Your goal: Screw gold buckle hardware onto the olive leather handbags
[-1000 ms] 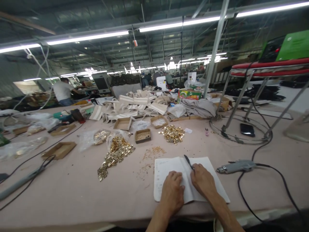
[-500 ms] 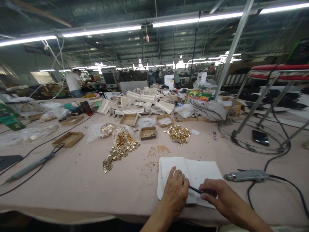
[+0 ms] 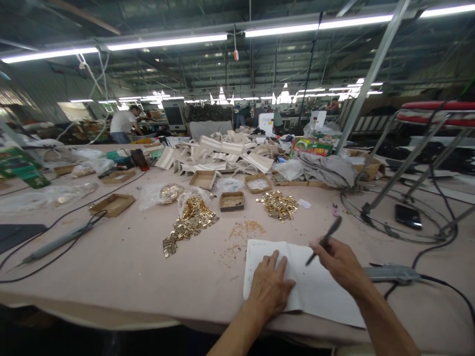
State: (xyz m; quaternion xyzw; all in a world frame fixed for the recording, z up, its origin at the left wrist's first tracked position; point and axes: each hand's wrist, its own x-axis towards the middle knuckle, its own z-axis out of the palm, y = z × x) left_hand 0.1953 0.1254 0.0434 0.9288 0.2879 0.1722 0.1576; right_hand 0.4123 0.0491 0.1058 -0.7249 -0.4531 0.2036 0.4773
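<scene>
An open notebook [image 3: 324, 294] with white pages lies at the table's front edge, a little handwriting at the top of its left page. My left hand [image 3: 270, 286] rests on that page near the fold, fingers spread, holding nothing. Above the right page, my right hand [image 3: 340, 262] grips a dark pen [image 3: 334, 228] between thumb and fingers. The pen is tilted, its thin end pointing down toward the paper; whether it touches cannot be made out.
Gold metal pieces lie in a left pile [image 3: 189, 225] and a right pile [image 3: 280, 205]. Small cardboard boxes [image 3: 232, 201] stand behind. A grey corded power tool [image 3: 395, 273] sits right of the notebook, another corded tool [image 3: 61, 244] far left. A metal-legged stool [image 3: 393, 170] and phone [image 3: 408, 216] are right.
My left hand has let go of the pen and flattened on the page. My right hand has lifted the pen and turned it thin end down. The view has shifted slightly left.
</scene>
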